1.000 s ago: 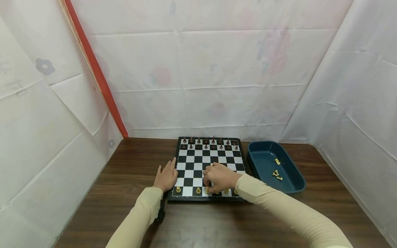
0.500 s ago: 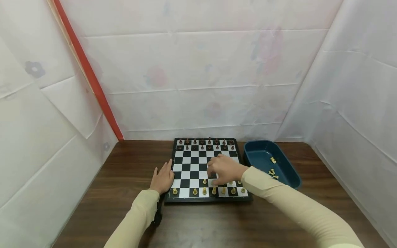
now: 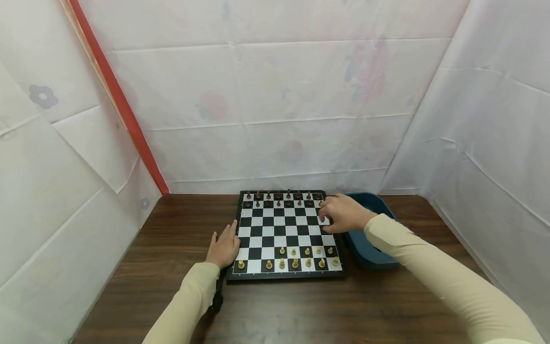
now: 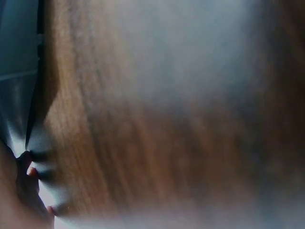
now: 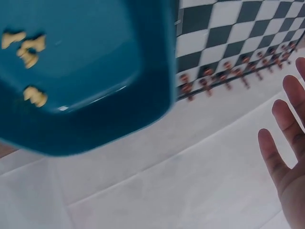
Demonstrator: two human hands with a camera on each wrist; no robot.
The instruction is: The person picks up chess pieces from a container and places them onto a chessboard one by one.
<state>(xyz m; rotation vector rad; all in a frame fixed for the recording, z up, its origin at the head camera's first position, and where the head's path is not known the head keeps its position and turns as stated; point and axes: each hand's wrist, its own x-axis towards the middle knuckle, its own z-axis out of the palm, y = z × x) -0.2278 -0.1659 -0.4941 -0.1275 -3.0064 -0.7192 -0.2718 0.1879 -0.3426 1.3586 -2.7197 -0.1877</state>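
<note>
A black-and-white chessboard (image 3: 268,231) lies on the table. Brown chess pieces (image 3: 278,195) fill two rows at its far side. Cream pieces (image 3: 295,263) stand along its near side, with a shorter row of cream pawns (image 3: 307,251) ahead of them. My left hand (image 3: 223,246) rests flat against the board's left edge. Above the board's right edge, near the blue tray (image 3: 375,260), is my right hand (image 3: 345,213). Its fingers (image 5: 286,123) are spread and hold nothing visible in the right wrist view. Several cream pieces (image 5: 35,96) lie inside the tray.
The brown wooden table (image 3: 275,306) carries the board and the tray, which stands just right of the board. White patterned sheeting (image 3: 275,114) encloses the back and sides. A red strip (image 3: 120,100) runs down the left corner.
My right hand has moved from the near rows of the board rightward and away, to the tray's side. A cream pawn row it covered now shows. The left hand stays at the board's edge.
</note>
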